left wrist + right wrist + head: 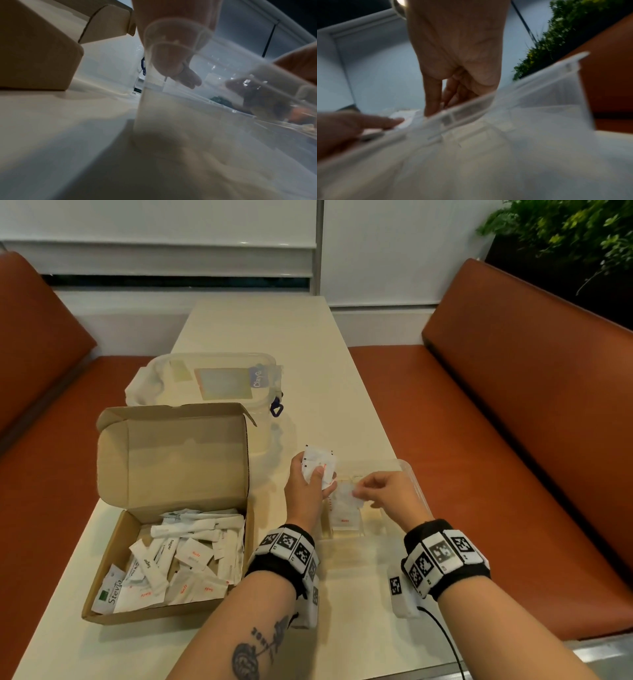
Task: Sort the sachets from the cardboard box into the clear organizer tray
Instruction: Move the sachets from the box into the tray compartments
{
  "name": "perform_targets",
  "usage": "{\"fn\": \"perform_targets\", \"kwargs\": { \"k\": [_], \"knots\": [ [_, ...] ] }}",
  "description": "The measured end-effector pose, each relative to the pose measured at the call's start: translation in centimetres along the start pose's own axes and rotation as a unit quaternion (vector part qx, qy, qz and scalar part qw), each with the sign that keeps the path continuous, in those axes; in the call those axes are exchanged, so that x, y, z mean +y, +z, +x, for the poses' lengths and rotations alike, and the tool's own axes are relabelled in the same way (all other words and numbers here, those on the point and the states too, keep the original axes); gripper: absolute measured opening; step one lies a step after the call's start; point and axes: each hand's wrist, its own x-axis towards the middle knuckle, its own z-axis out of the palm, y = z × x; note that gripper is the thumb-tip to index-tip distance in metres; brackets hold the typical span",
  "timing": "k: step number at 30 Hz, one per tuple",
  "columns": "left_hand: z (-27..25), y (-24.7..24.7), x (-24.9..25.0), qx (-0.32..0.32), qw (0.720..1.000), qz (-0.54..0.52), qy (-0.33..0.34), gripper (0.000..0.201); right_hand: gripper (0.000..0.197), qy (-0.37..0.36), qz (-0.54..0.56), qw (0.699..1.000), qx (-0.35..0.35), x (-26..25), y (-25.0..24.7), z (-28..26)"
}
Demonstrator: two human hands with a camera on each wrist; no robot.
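Over tray (409,474), L hand (306,487) grips sachets (318,465) (fanned)

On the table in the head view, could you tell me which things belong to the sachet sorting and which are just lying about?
Part of the job:
- cardboard box of sachets
- clear organizer tray
- salt sachets held by the left hand
- right hand pinching a sachet over the tray

Lying about:
- lidded plastic container
- plant

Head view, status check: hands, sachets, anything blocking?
Left hand grips a fan of white salt sachets. Right hand pinches one sachet over the clear plastic organizer tray. Brown cardboard box still holds many. Nothing in the way.
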Motion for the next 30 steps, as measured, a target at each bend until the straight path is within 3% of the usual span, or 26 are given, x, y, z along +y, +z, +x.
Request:
{"fn": "perform_targets", "kwargs": {
  "k": [3,16,23,30],
  "knots": [
    [-0.1,0.0,0.1,0.008,1.000,0.002,0.006,0.038,0.015,-0.008,-0.093,0.994,-0.054,0.8,0.4,-0.4],
    [0.0,0.1,-0.1,0.000,1.000,0.006,0.004,0.033,0.031,-0.074,-0.277,0.957,-0.036,2.1,2.5,-0.3],
    [0.1,0.1,-0.3,0.000,1.000,-0.001,-0.004,0.033,0.033,-0.101,-0.324,0.940,-0.042,1.9,2.9,-0.3],
    [0.1,0.1,-0.3,-0.006,1.000,0.007,-0.009,0.033,0.035,-0.082,-0.284,0.954,-0.043,2.2,3.2,0.0]
  ]
}}
